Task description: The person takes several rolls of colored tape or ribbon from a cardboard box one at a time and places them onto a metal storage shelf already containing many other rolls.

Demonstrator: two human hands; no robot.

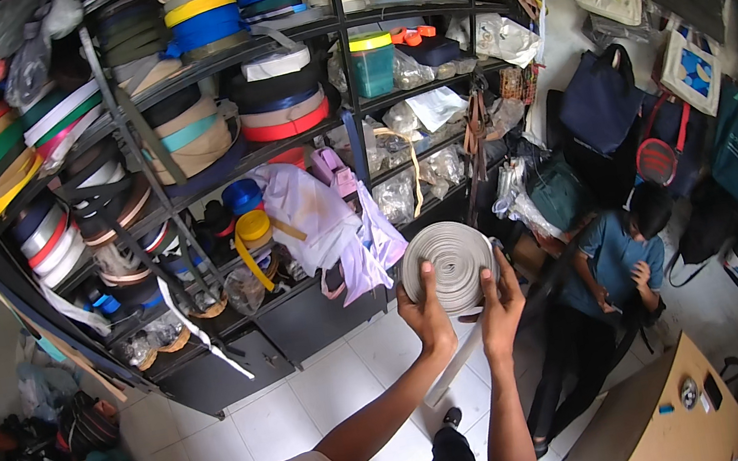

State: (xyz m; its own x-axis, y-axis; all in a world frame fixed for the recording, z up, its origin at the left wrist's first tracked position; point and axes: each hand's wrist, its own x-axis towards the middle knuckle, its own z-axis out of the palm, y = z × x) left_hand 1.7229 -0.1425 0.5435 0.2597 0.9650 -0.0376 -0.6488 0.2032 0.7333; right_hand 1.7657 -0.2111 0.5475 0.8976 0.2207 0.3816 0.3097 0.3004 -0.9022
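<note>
Between both palms I hold up a roll of light grey webbing (447, 266), its wound spiral facing me. My left hand (427, 311) grips the roll's left edge, thumb lying on its flat side. On the right edge, my right hand (499, 304) grips it the same way. A loose tail of the webbing (457, 363) hangs down between my forearms. The fingers behind the roll are mostly hidden. Beyond my hands, a pale lilac plastic bag (311, 211) hangs over the edge of the shelves.
A black shelf rack (350, 66) holds stacked rolls of coloured webbing (202, 8) and packets. To the right a person in a blue shirt (607, 263) sits near a wooden table (663, 416). Bags (604, 105) hang on the right wall. White floor tiles (274, 420) lie below.
</note>
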